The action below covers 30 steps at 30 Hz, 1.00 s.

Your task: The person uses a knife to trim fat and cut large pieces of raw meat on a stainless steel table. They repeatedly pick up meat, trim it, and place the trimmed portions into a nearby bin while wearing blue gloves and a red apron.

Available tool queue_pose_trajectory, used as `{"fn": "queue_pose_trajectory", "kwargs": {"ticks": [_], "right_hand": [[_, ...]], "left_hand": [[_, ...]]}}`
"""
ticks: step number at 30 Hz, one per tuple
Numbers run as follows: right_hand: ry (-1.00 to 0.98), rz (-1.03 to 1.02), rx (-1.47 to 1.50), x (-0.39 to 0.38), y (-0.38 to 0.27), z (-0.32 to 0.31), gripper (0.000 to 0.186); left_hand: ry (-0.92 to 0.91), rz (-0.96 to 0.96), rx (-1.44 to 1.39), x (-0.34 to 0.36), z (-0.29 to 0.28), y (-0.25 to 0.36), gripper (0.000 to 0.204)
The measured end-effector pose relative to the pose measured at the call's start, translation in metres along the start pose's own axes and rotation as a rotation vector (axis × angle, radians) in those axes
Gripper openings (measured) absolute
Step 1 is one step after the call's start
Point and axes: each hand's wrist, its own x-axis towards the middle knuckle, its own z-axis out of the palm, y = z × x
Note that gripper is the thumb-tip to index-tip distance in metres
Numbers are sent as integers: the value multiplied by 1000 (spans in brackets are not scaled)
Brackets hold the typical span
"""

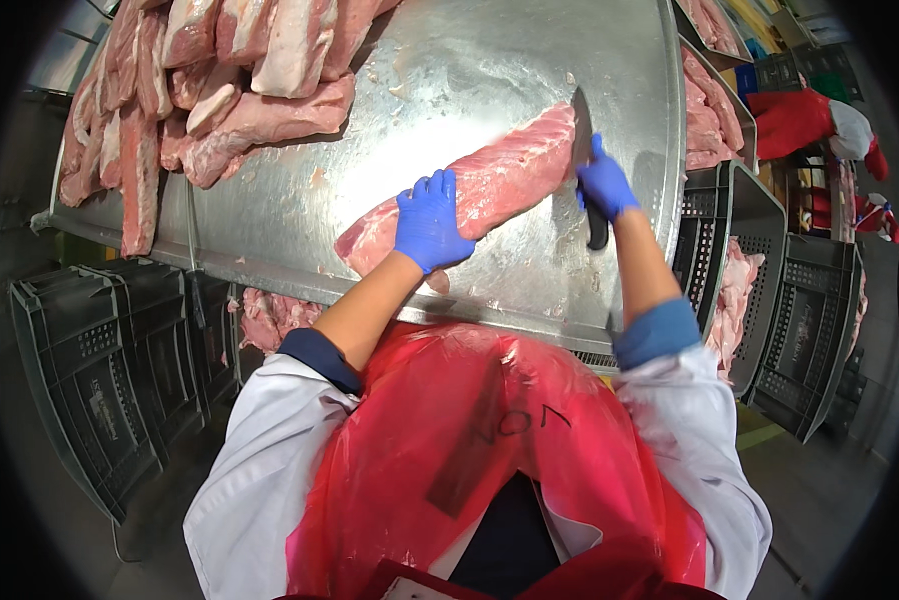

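Note:
A long piece of pork loin (519,165) lies slantwise on the metal table, its far end to the right. My left hand (432,222), in a blue glove, rests on the loin's nearer half with its fingers laid out across the top. In my right hand (606,183), also gloved in blue, is a knife (581,120) with a black handle. The hand is closed round that handle. The blade points away from me and stands at the far right end of the loin, against or very close to the meat.
A heap of pork loins (259,50) covers the table's far left. Dark plastic crates (99,350) stand at the left, and more crates (809,330) with meat in them line the right side. Another person (799,120) in red and white is at the far right.

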Motion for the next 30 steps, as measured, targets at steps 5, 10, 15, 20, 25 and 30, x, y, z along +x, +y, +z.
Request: {"fn": "queue_pose_trajectory", "kwargs": {"ticks": [5,10,15,20,25,30], "right_hand": [[31,-27,5,-33,18,13,81],[-1,-16,110,-11,-14,16,80],[-68,-40,87,-42,-2,24,80],[-69,-102,41,-30,-12,24,83],[-342,158,261,-189,-1,0,82],[1,-67,454,-180,54,-35,87]], "left_hand": [[19,85,34,-4,0,-8,100],[4,147,37,2,-4,-6,97],[60,197,76,1,0,-15,91],[51,216,8,7,-4,-8,95],[0,20,-28,-5,5,-4,94],[122,139,-86,83,-17,53,81]]}}
